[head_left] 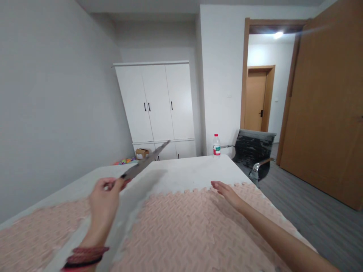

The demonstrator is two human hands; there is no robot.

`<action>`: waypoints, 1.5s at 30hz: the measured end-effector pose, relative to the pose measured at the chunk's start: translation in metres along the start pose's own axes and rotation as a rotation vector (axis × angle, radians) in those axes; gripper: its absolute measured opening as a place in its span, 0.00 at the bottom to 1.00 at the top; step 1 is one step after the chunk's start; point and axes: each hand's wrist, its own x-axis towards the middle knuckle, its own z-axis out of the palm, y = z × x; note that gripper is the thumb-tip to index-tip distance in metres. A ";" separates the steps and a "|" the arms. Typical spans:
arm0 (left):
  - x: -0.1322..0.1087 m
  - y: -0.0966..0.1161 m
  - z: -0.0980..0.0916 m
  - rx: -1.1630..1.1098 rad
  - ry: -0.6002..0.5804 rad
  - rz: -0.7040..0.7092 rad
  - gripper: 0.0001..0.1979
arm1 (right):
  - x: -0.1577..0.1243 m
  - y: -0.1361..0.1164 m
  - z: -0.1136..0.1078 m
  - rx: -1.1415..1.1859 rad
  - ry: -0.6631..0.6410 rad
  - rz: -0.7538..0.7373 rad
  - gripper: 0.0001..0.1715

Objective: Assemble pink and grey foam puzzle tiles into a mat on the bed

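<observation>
Fingers pinching grey strip, embossed mat

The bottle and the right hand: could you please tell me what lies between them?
Only bare white tabletop lies between the bottle and the right hand, seen in the head view.

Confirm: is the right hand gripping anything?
No, the right hand lies open, palm down, on the pink foam mat; only the left hand holds the grey flat piece.

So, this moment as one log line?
left hand: holds grey strip | right hand: open over pink foam mat | bottle: far table edge
</observation>
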 end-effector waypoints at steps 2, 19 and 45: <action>-0.035 0.028 0.043 -0.161 -0.226 0.167 0.12 | 0.001 -0.012 -0.018 0.248 0.006 0.058 0.37; -0.156 0.023 0.252 0.100 -0.976 0.705 0.04 | 0.036 0.100 -0.170 -0.050 0.586 0.384 0.36; -0.154 0.023 0.263 0.464 -1.027 0.803 0.24 | 0.043 0.144 -0.148 -0.838 0.333 0.340 0.36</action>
